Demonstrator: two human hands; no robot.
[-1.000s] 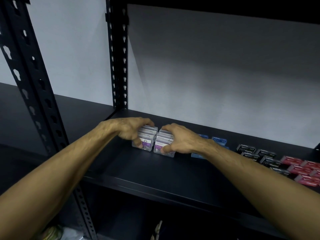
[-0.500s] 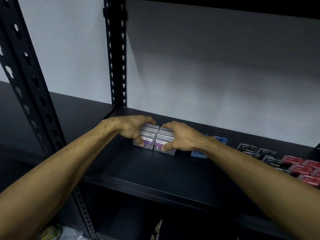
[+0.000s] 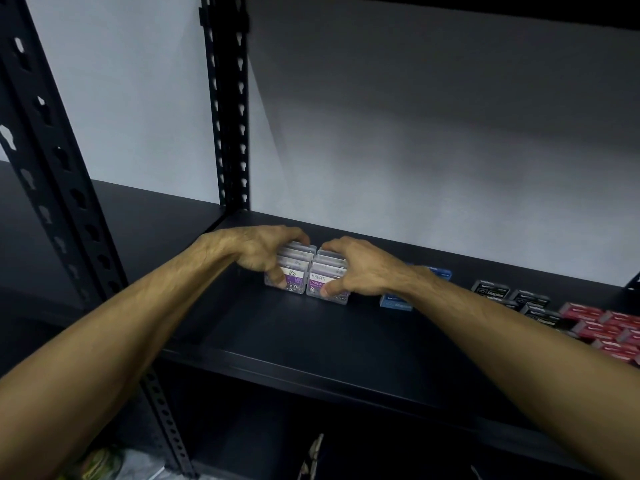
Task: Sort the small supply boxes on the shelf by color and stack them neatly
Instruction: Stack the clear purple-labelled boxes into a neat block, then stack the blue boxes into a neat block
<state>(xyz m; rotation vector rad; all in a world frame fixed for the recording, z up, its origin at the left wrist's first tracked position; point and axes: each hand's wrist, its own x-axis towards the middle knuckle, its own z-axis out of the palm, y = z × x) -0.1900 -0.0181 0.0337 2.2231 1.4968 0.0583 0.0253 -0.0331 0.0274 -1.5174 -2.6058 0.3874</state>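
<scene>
Two rows of clear purple-labelled paper clip boxes stand side by side on the black shelf (image 3: 311,341). My left hand (image 3: 263,251) wraps the left row (image 3: 296,271), thumb on its front box. My right hand (image 3: 360,268) wraps the right row (image 3: 320,278), thumb on its front label. The rows touch each other. Blue boxes (image 3: 396,301) lie just right of my right wrist, partly hidden by it. Further right lie black staple boxes (image 3: 491,289), then red boxes (image 3: 595,323) at the frame edge.
A black perforated upright (image 3: 228,133) stands behind the left row, another upright (image 3: 52,168) at the front left. A grey wall backs the shelf. A lower shelf holds dim items (image 3: 313,452).
Both hands stay clasped on the two rows of clear boxes, pressing them together. The view has shifted slightly; the boxes have barely moved.
</scene>
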